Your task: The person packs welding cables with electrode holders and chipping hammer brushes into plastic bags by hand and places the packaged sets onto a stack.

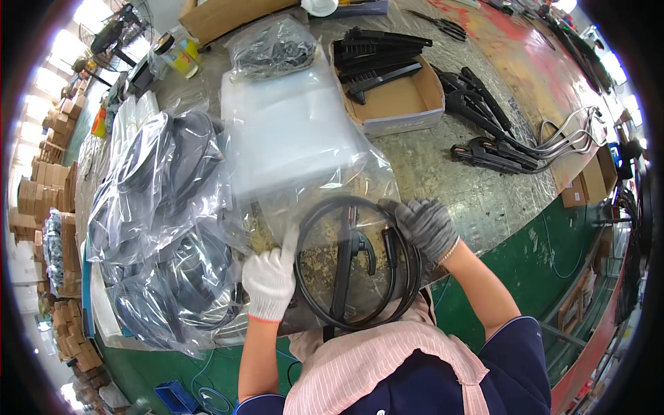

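Observation:
A coil of black cable (415, 277) with a black clamp-like electrode holder (342, 266) across its middle lies at the table's near edge. At its upper right, my right hand (430, 227), in a grey glove, has its fingers closed on the coil. My left hand (270, 280), in a white glove, is beside the coil's left side; its index finger points away from me, slightly blurred, and the other fingers are curled. Whatever those fingers hold is hidden. Clear plastic film reaches from the stack of clear bags (287, 131) to just beyond the coil.
Bagged cable coils (162, 180) are heaped at the left. Beyond the stack, an open cardboard box (404, 117) holds black handles. Further right lie black holders with grey cables (491, 152). Scissors (446, 26) and a yellow-labelled jar (176, 57) stand or lie farther back.

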### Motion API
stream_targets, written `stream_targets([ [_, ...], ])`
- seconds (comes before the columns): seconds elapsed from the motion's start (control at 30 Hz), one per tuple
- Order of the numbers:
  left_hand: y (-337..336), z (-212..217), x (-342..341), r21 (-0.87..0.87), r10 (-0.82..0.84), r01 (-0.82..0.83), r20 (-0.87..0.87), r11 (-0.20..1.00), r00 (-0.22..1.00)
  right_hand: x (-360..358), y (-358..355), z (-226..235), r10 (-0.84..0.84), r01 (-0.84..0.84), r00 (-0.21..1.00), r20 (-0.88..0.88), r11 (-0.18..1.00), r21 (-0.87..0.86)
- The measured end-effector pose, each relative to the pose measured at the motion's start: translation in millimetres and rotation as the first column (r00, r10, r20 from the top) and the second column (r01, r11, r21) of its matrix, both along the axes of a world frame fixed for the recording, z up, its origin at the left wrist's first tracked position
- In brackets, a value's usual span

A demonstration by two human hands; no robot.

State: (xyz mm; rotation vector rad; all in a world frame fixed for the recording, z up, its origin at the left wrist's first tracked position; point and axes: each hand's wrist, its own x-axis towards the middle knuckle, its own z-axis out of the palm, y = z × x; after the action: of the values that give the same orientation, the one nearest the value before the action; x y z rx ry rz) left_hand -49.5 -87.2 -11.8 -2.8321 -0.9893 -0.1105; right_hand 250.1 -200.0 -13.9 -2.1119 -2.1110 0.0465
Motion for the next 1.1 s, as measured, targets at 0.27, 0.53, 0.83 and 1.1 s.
stream_targets([
  [0.27, 39, 15, 30, 0.008, 0.232, -0.233, 0.059, 0.973, 0.971, 13, 37, -13, -0.119, 0.117, 0.99, -0.073, 0.993, -0.03],
  [0.53, 42, -2, 33, -0.023, 0.269, -0.27, -0.059, 0.962, 0.961, 11, 35, -31, -0.166, 0.179, 0.983, -0.081, 0.964, 0.195],
  [0.83, 0, -2, 10, -0.139, -0.072, 0.069, -0.016, 0.988, 0.997, 11, -64, -48, -0.092, 0.085, 0.994, 0.059, 0.99, 0.11],
  [1.1, -60, -4, -7, -0.238, 0.193, -0.163, 0.107, 0.957, 0.975, -18, -82, -41, -0.103, 0.137, 0.986, -0.128, 0.945, 0.297],
])
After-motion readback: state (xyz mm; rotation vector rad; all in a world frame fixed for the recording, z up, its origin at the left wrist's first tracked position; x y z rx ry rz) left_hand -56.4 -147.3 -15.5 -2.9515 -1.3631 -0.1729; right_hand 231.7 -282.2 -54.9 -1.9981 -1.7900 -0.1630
